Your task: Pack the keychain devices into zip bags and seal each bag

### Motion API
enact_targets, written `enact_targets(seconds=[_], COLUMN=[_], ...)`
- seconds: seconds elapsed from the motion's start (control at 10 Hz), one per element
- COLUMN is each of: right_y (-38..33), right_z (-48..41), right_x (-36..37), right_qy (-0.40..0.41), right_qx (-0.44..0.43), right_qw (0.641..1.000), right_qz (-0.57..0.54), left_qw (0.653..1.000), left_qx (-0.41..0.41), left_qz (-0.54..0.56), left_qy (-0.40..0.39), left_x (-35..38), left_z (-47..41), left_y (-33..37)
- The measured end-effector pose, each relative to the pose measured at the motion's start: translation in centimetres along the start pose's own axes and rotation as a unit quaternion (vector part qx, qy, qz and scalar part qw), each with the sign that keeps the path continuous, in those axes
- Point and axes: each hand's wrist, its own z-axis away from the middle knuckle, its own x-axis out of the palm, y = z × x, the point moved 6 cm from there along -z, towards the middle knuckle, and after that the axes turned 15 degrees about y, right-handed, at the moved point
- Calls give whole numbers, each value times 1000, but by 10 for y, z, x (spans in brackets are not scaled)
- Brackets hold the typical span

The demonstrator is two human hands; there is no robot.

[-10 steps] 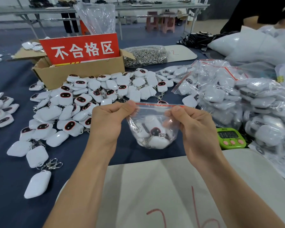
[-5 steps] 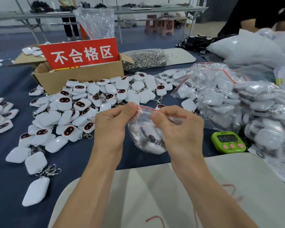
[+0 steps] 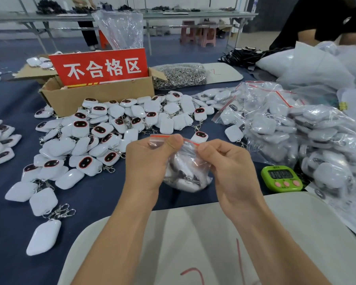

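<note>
A clear zip bag point(image 3: 188, 171) with a red strip along its top hangs between my hands above the blue table; several white keychain devices sit inside it. My left hand point(image 3: 146, 163) pinches the red strip near its left end with thumb and fingers. My right hand point(image 3: 229, 167) pinches the strip just to the right of it, the two thumbs close together. A big heap of loose white keychain devices point(image 3: 111, 130) with dark faces and metal clips lies behind and to the left.
A cardboard box point(image 3: 99, 95) with a red sign stands at the back left. Filled zip bags point(image 3: 296, 130) pile up on the right, by a green timer point(image 3: 282, 178). A white board point(image 3: 193, 243) lies under my forearms. A bag of metal clips point(image 3: 181, 76) lies behind.
My right hand has slid left along the bag's red strip, from its right end to right beside my left thumb. The bag has crumpled and bunched between the hands.
</note>
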Motion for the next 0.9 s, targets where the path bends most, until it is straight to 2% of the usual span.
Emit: enact_targets(seconds=[0.1, 0.2, 0.3, 0.4, 0.5, 0.6, 0.7, 0.8, 0.9], right_y=[-5, -7, -3, -10, -24, -31, -38, -58, -100], right_z=[-2, -2, 11, 21, 0, -40, -81, -103, -95], right_x=[-4, -7, 6, 9, -6, -40, -87, -126, -148], right_qy=[38, 54, -72, -115, 4, 120, 228, 289, 321], right_qx=[-54, -44, 13, -84, -99, -34, -19, -21, -81], right_qw=[998, 998, 994, 957, 969, 980, 954, 923, 902], right_qz=[18, 11, 78, 251, 226, 152, 193, 253, 278], left_qw=[999, 998, 987, 976, 978, 993, 999, 999, 985], left_qx=[-33, -23, -89, -132, -148, -101, -15, 43, 124], left_qz=[-34, -55, 13, 47, 70, 26, -13, -5, -111], left_qy=[-6, 36, 133, 168, 129, 50, 25, 11, -37], left_x=[-4, -9, -14, -8, 21, 70, 92, 76, 31], left_z=[-4, -5, -4, 5, 12, 16, 19, 49, 107], left_y=[-1, 3, 0, 6, 16, 35, 59, 84, 100])
